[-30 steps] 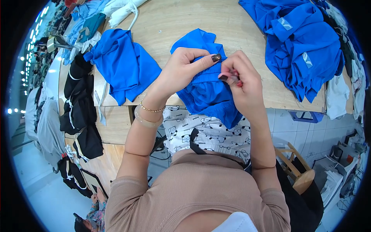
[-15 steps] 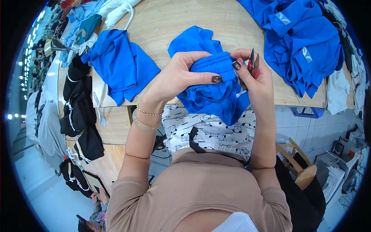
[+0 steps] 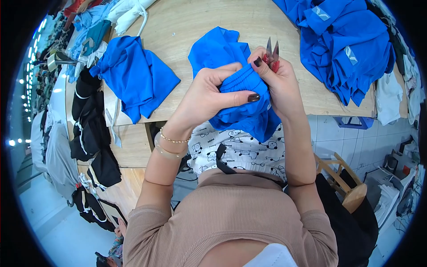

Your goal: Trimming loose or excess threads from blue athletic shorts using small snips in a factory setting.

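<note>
A blue garment (image 3: 243,119) with a gathered elastic waistband (image 3: 243,83) hangs over the table's near edge, part of it lying on the tabletop. My left hand (image 3: 205,94) is closed on the waistband, thumb across its front. At the band's upper right end, my right hand (image 3: 281,82) pinches the edge between thumb and fingers. That same hand also keeps a pair of red-handled thread snips (image 3: 272,58) in its grip, their two blades apart and pointing away from me. The fingers behind the cloth are partly hidden.
Another folded blue garment (image 3: 135,78) lies to the left on the wooden table (image 3: 187,24). A heap of blue garments (image 3: 344,49) with small light labels covers the right side. Tied black bundles (image 3: 86,120) hang at the left edge. A wooden stool (image 3: 353,196) stands lower right.
My right hand has shifted left and up to the band's edge, and the snips have tipped to point farther away. The waistband has turned so that it slants more steeply.
</note>
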Motion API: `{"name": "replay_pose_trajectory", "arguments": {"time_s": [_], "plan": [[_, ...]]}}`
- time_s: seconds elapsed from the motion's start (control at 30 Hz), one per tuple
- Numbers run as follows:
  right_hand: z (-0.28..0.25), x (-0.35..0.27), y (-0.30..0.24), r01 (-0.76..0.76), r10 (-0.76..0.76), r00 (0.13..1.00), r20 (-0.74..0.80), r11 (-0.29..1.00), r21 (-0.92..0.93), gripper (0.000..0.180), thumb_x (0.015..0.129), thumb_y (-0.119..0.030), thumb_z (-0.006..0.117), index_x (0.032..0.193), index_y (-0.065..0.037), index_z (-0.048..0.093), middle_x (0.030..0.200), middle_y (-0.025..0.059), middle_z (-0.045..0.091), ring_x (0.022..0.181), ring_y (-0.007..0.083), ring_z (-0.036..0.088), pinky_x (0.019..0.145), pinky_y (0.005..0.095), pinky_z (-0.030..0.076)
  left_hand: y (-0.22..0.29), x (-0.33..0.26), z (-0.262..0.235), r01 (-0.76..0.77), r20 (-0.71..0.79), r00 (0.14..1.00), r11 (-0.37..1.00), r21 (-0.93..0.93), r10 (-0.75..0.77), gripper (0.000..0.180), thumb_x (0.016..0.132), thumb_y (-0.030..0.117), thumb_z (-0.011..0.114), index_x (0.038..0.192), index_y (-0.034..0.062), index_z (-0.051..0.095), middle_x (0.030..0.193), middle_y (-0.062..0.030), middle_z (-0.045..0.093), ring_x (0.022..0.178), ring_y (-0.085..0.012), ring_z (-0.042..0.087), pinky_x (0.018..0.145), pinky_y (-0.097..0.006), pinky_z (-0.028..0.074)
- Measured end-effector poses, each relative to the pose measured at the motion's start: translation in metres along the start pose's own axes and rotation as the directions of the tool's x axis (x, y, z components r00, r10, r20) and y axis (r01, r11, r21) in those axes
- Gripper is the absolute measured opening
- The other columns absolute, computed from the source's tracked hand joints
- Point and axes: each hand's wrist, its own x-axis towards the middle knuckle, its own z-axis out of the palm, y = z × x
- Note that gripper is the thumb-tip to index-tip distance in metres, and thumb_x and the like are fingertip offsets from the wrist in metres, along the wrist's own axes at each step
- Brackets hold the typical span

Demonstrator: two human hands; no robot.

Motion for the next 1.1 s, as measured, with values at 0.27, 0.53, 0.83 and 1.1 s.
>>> {"name": "replay_pose_trajectory", "arguments": {"time_s": [0.27, 0.53, 0.83, 1.1], "plan": [[0.007, -0.008, -0.01, -0.337, 0.312, 0.942, 0.126, 0.871, 0.358, 0.015, 0.089, -0.019, 0.062, 0.092, -0.005, 0.061, 0.077, -0.0032, 0.057, 0.072, 0.0024, 0.05, 0.063, 0.0184, 0.041, -0.015, 0.003, 0.006, -0.413, -0.102, 0.897, 0.898, 0.153, 0.43, 0.012, 0.071, 0.005, 0.074, 0.08, -0.0004, 0.069, 0.108, -0.0071, 0.056, 0.078, -0.0077, 0.049, 0.073, -0.025, 0.041], [-0.001, -0.019, -0.031, 0.165, -0.185, 0.982, -0.035, 0.937, -0.307, 0.018, 0.084, -0.004, 0.059, 0.101, 0.001, 0.062, 0.082, -0.0005, 0.047, 0.067, 0.0047, 0.039, 0.059, 0.0161, 0.031, -0.001, -0.001, 0.012, -0.278, -0.207, 0.938, 0.96, 0.023, 0.277, 0.012, 0.076, 0.002, 0.07, 0.086, -0.0043, 0.066, 0.09, -0.0035, 0.061, 0.08, -0.007, 0.055, 0.071, -0.021, 0.045], [0.005, -0.017, -0.052, 0.483, -0.533, 0.832, 0.157, 0.556, -0.677, 0.019, 0.071, 0.011, 0.062, 0.086, 0.0, 0.059, 0.081, 0.0069, 0.05, 0.064, 0.0159, 0.049, 0.054, 0.0217, 0.038, 0.008, -0.001, 0.018, -0.268, -0.238, 0.915, 0.932, 0.242, 0.325, 0.012, 0.076, 0.003, 0.07, 0.083, -0.0035, 0.064, 0.081, 0.0004, 0.056, 0.069, -0.0041, 0.049, 0.059, -0.019, 0.04], [-0.009, -0.006, -0.05, 0.314, -0.464, 0.884, -0.054, 0.675, -0.667, 0.007, 0.085, 0.0, 0.056, 0.087, -0.001, 0.049, 0.076, 0.0037, 0.046, 0.063, 0.0092, 0.041, 0.055, 0.0221, 0.034, 0.01, -0.001, 0.018, -0.259, -0.251, 0.92, 0.948, 0.186, 0.301, 0.01, 0.077, 0.002, 0.069, 0.082, -0.0038, 0.064, 0.079, 0.0008, 0.055, 0.067, -0.0037, 0.049, 0.058, -0.018, 0.039]]}}
